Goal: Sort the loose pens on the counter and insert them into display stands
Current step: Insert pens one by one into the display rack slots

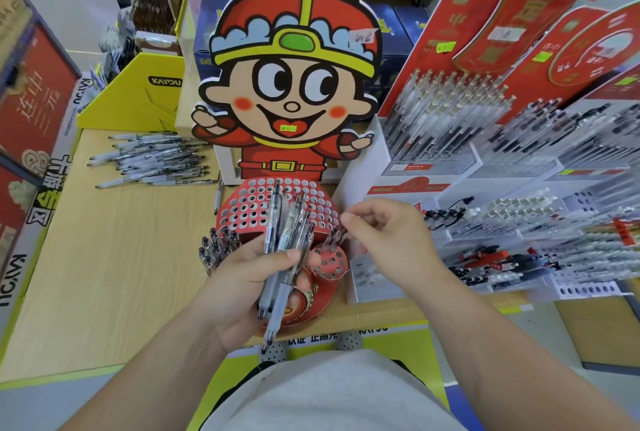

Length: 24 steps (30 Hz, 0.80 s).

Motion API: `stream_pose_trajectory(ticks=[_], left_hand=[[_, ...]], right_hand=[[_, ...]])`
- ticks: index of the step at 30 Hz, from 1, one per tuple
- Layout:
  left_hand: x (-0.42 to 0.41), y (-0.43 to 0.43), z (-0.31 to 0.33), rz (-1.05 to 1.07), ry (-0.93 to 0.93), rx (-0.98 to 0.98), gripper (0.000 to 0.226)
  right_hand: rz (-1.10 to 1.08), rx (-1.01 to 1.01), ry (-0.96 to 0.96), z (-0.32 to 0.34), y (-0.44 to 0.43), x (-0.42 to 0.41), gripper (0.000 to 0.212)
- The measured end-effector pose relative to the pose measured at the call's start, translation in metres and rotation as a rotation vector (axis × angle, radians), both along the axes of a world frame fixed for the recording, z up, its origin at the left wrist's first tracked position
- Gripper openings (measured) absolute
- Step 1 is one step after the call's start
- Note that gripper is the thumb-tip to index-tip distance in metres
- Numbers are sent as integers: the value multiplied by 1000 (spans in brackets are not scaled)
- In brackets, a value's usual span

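The wooden table (114,274) fills the lower left and middle of the frame. At its centre stands the big cartoon figure stand (294,84), whose red perforated base (249,209) curves forward with most of its holes empty. Clear pen racks (519,160), already well stocked, crowd the right side. Toward the upper left of the table lies the pile of loose pens (156,160), well apart from both hands. A cluster of inserted pens (216,247) stands at the base's lower left edge.

In the lower middle, the left hand (249,278) has its grip wrapped round a bundle of pens (284,240), held tilted over the base. Just to the right, the right hand (388,236) has thumb and forefinger pressed together, apparently pinching the top of a single pen (334,236) over the small round tier (330,262); whether its tip is already seated is hard to tell.

The step in hand looks like feeding pens one at a time from the bundle into the holes. The next move would call for lining the tip up with an empty hole, pushing it straight down, then drawing another pen from the bundle.
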<state>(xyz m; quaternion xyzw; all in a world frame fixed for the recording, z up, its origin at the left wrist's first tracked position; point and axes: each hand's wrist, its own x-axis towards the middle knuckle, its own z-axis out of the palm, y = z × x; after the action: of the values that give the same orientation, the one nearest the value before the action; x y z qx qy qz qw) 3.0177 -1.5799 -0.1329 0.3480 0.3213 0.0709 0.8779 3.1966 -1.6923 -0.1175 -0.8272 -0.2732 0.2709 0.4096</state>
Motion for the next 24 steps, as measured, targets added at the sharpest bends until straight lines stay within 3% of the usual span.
stream_pose_trajectory(ticks=[2,4,14,24], left_hand=[[4,-3,2,-40,-38,-19,20],[8,-5,3,-66,-65,-23,24],[14,-10,4,-107,-36,-11,17],[15,-6,-5,113,156,-7,23]], right_hand=[[23,45,301,10,1,-7,6],[57,41,431,13,1,-12,8],[72,85,542,8,-7,-17,6],[-35,162,515,15,-16,3,5]])
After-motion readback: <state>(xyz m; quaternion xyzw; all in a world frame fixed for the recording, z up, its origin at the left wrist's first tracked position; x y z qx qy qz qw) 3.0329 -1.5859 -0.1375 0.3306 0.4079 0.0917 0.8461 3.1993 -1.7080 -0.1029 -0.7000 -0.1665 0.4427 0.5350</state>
